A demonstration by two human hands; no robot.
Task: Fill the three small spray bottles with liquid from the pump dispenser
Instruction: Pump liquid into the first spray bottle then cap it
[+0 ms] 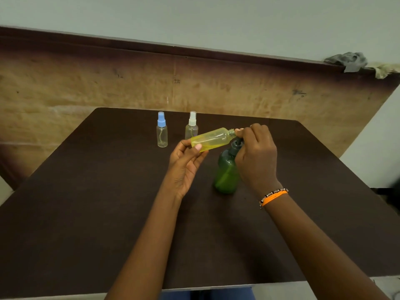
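A dark table (pixel 86 213) fronts a wooden board (pixel 86 87) with a grey rag (pixel 348 59).

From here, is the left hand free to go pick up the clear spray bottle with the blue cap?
Probably not yet. The left hand grips the tilted yellow spray bottle, so it is occupied. The table path to the blue-capped clear bottle looks unobstructed; only the white-capped clear bottle stands nearby.
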